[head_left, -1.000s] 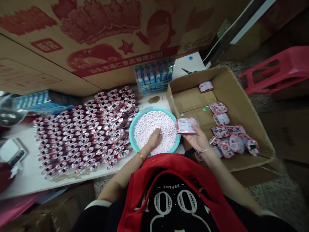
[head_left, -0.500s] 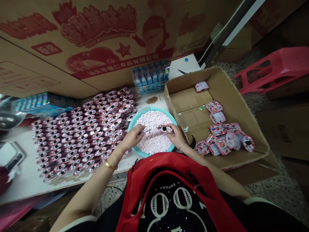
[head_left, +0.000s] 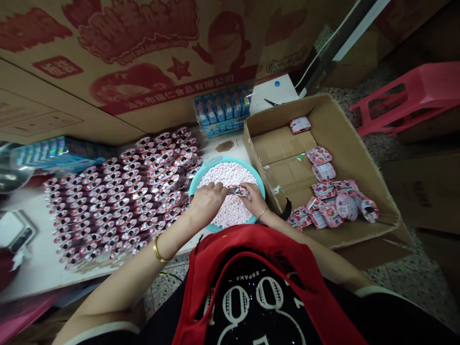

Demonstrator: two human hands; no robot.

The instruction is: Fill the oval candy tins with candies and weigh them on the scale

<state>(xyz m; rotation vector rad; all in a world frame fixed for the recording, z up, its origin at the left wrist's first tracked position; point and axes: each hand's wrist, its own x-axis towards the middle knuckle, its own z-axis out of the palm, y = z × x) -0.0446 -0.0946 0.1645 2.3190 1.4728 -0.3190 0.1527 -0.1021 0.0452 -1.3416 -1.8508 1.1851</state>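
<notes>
Over a turquoise basin (head_left: 259,179) of small pale pink and white candies (head_left: 230,211), my right hand (head_left: 254,199) grips a small red-and-white candy container (head_left: 237,190) by its right side. My left hand (head_left: 210,201) is closed at the container's left end, its fingertips pressed together and largely hidden from view. Whether those fingers pinch the container itself or something small at it cannot be made out. Left of the basin, many similar containers (head_left: 118,203) stand in close rows, their dark round openings facing up.
An open cardboard box (head_left: 283,143) right of the basin holds several packed containers (head_left: 330,211). Blue packs (head_left: 223,112) stand behind the basin, more blue packs (head_left: 61,151) at the left. A scale (head_left: 16,232) is far left, scissors (head_left: 270,102) at the back, a pink stool (head_left: 413,96) at right.
My left hand has moved right from above the candies to the container's left end. The container has tilted, its dark opening no longer plainly showing. My right hand keeps its hold.
</notes>
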